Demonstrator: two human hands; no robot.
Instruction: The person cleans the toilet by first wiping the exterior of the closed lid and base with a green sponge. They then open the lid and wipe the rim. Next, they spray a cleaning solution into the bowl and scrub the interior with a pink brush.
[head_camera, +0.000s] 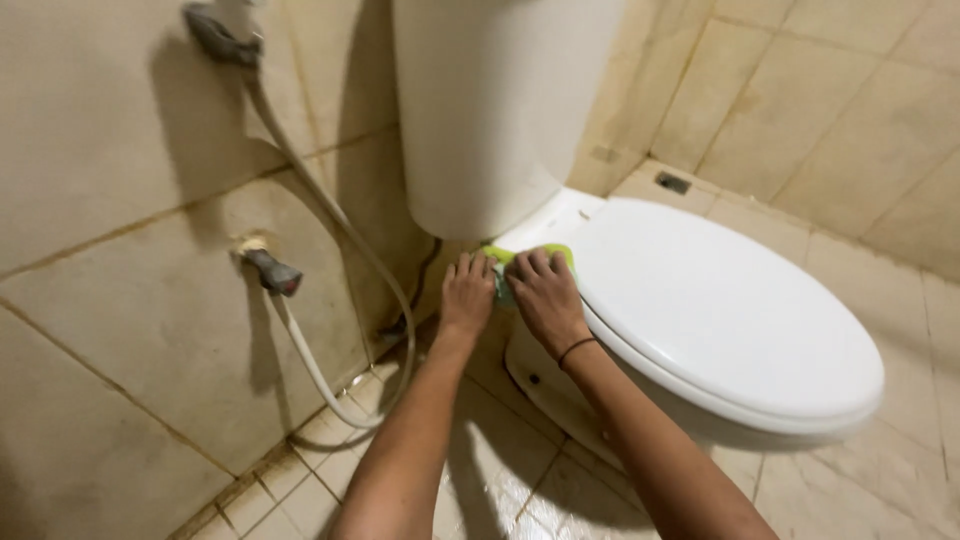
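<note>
Head view: warm, yellowish indoor light, moderately dim overall. Source appears above and to the right — shadows fall leftward and down. The hose (330, 220) and its wall fitting (270, 270) cast soft dark shadows on the tiled wall (120, 330); both forearms shadow the floor tiles (500, 470). The toilet lid (720, 300) is the brightest area, near white, with mild glare. Slight softness throughout — lower left corner darkens, tile lines bow near the edges.

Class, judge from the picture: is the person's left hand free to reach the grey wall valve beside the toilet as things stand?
Probably yes: the left hand rests by the green cloth, and nothing stands between it and the valve but open wall.
</note>
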